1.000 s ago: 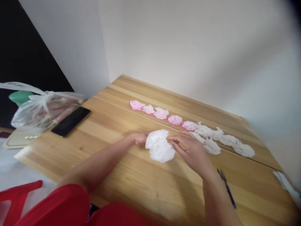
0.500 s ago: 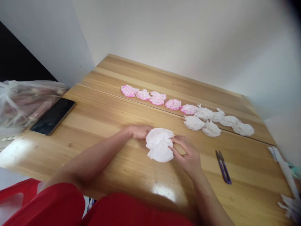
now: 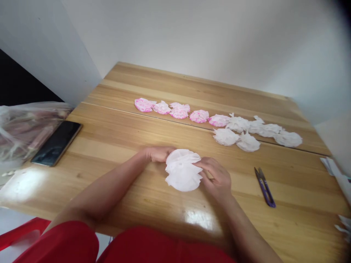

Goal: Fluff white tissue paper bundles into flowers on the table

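Note:
A white tissue-paper flower (image 3: pixel 183 177) with layered, ruffled petals is held above the table near its front edge. My left hand (image 3: pixel 160 153) grips it from the left and behind; the paper covers most of those fingertips. On the other side my right hand (image 3: pixel 216 177) pinches the petal edges between thumb and forefinger. Beyond the hands lies a row of paper flowers: several pink-edged ones (image 3: pixel 199 116) on the left and several plain white ones (image 3: pixel 248 141) on the right.
Purple-handled thread snips (image 3: pixel 265 188) lie on the wooden table (image 3: pixel 115 128), right of my right hand. A black phone (image 3: pixel 57 143) rests at the left, beside a clear plastic bag (image 3: pixel 27 129). White paper scraps (image 3: pixel 344 223) sit at the right edge. A wall (image 3: pixel 205 44) stands behind.
The view has shifted slightly. The flower's upper petals look more spread, and my right fingers have moved further in over its right edge. My left hand keeps its hold.

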A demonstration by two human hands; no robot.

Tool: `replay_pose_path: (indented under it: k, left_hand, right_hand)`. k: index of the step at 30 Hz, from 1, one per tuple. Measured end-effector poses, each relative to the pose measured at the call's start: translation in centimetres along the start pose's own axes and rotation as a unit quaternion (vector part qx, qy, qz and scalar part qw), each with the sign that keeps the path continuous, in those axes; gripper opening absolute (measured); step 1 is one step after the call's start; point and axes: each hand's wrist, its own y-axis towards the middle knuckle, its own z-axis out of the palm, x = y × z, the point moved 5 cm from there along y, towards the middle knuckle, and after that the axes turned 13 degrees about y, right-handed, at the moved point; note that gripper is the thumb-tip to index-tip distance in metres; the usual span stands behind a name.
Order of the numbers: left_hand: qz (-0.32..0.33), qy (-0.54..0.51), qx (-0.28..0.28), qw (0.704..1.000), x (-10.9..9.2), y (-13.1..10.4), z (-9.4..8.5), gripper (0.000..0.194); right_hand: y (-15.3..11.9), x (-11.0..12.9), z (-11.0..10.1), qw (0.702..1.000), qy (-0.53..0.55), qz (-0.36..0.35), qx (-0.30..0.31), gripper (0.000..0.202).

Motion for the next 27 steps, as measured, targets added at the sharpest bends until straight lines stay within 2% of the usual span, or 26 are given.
replay_pose_path:
  k: [5, 9, 11, 17, 22, 27]
  left_hand:
    - [0.008, -0.005, 0.005, 1.0, -0.2, -0.1, 0.0, 0.022]
    - [0.025, 0.001, -0.015, 1.0, -0.3, 0.0, -0.1, 0.025]
    - [0.026, 0.008, -0.013, 1.0, -0.2, 0.1, -0.1, 0.027]
    - [0.017, 0.05, 0.024, 0.998, 0.3, 0.5, 0.0, 0.02]
    - [0.018, 0.066, 0.055, 0.996, 0.3, 0.8, 0.4, 0.01]
    - [-0.001, 0.079, 0.079, 0.994, 0.3, 0.8, 0.9, 0.006]
  right_hand:
    - [-0.2, -0.8, 0.4, 1.0, 0.023, 0.018, -0.005, 0.016]
    - [-0.2, -0.6, -1.4, 0.992, -0.004, 0.097, -0.081, 0.016]
    - [0.0, 0.2, -2.2, 0.991, -0.012, 0.093, -0.097, 0.015]
    - [0.8, 2.3, -2.3, 1.0, 0.002, -0.016, -0.019, 0.022]
    - [1.1, 2.6, -1.3, 0.999, -0.013, -0.015, 0.042, 0.021]
    - [1.3, 2.2, -0.3, 0.995, -0.041, 0.017, 0.09, 0.017]
